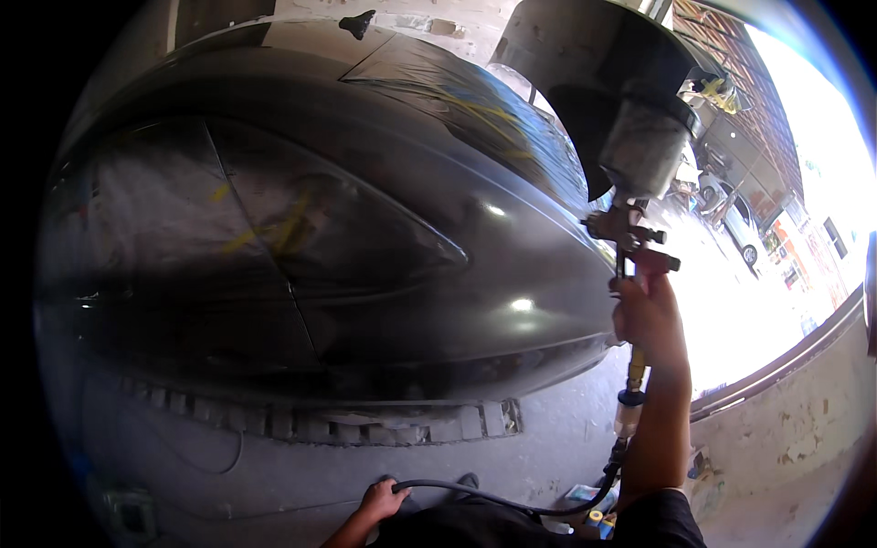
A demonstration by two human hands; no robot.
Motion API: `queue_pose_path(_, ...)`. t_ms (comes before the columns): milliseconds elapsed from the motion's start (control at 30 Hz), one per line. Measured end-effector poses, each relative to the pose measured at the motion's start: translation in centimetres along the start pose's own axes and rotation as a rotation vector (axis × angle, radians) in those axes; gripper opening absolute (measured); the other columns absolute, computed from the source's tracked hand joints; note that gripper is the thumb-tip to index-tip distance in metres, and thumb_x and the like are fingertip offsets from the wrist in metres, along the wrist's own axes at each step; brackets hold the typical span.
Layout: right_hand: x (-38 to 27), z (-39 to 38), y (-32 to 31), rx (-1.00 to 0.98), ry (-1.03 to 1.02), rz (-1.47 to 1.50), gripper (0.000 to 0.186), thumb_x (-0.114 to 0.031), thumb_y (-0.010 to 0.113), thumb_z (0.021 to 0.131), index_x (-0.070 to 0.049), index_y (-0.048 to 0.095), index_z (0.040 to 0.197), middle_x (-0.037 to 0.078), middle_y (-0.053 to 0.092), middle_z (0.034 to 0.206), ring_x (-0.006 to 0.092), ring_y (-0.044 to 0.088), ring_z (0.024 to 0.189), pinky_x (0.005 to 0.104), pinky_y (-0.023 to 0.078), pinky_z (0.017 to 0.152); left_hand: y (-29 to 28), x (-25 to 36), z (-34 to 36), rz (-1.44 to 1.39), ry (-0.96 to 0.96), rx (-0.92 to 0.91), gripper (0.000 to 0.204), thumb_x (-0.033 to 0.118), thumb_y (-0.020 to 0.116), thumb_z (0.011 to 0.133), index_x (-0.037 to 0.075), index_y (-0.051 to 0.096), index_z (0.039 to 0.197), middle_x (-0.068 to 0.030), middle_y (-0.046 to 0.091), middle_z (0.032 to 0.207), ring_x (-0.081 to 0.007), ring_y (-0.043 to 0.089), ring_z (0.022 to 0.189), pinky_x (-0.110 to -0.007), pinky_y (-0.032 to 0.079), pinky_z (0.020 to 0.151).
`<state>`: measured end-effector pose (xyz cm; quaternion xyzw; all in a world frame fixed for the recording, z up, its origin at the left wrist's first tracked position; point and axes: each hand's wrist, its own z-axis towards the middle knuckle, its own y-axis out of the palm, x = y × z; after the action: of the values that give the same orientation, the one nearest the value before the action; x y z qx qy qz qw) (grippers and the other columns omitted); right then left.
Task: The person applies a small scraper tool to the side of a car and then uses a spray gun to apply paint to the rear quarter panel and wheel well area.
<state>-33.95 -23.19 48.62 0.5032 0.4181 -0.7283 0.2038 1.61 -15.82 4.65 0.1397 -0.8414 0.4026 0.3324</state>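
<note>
Although any markings on the spray gun (pixel 623 222) at the upper right are too blurred for me to read, I make out 1 grey cup (pixel 645 148) above its body. Behind the cup, I cannot identify a large dark curved thing (pixel 580 59), cut off by the top edge. Glare swallows the right of the frame; the dark car body (pixel 411 320) fills the left and centre. At centre right, the right hand (pixel 650 318) is curled around the gun's lower part, some fingers hidden from me. At lower centre, the left hand (pixel 380 500) is closed around 1 black hose (pixel 501 500)
</note>
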Motion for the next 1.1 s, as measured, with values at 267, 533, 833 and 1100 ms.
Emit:
queue_pose_path(267, -6.2, 0.0, 9.5, -0.449, -0.176, 0.366, 0.032, -0.009, 0.052, 0.087, 0.0, 0.043, 0.116, 0.011, 0.061, 0.089, 0.0109, 0.052, 0.047, 0.0224, 0.037, 0.038, -0.1, -4.3, -0.9, -0.01, -0.083, 0.082, 0.049, 0.048, 0.063, 0.078, 0.002, 0.063, 0.095, -0.0232, 0.064, 0.091, -0.0388, 0.061, 0.09, -0.042, 0.049, 0.078)
queue_pose_path(533, -5.1, 1.1, 3.5, -0.233, -0.196, 0.224, 0.029, -0.01, 0.051, 0.089, -0.002, 0.044, 0.116, 0.011, 0.058, 0.086, 0.0105, 0.053, 0.047, 0.0216, 0.039, 0.039, -1.9, 0.5, -1.4, -0.108, -0.018, 0.072, 0.046, 0.046, 0.064, 0.078, 0.002, 0.064, 0.09, -0.0221, 0.064, 0.083, -0.0369, 0.063, 0.085, -0.041, 0.049, 0.073)
queue_pose_path(833, 1.0, 4.3, -8.0, 0.188, 0.073, -0.176, 0.037, -0.013, 0.054, 0.082, -0.003, 0.043, 0.116, 0.006, 0.052, 0.069, 0.0137, 0.052, 0.047, 0.0267, 0.04, 0.041, 0.4, 5.0, 1.7, 0.006, 0.128, -0.171, 0.053, 0.055, 0.059, 0.079, 0.004, 0.062, 0.093, -0.0214, 0.065, 0.087, -0.0388, 0.062, 0.087, -0.044, 0.049, 0.075)
queue_pose_path(1100, 1.5, 6.1, -6.9, 0.049, -0.047, -0.124, 0.041, -0.011, 0.053, 0.085, -0.003, 0.04, 0.124, 0.005, 0.05, 0.064, 0.0128, 0.051, 0.045, 0.0259, 0.041, 0.04, 1.4, 5.8, 1.6, 0.026, 0.095, -0.183, 0.06, 0.059, 0.057, 0.078, 0.002, 0.062, 0.098, -0.0234, 0.064, 0.094, -0.0392, 0.061, 0.092, -0.044, 0.049, 0.078)
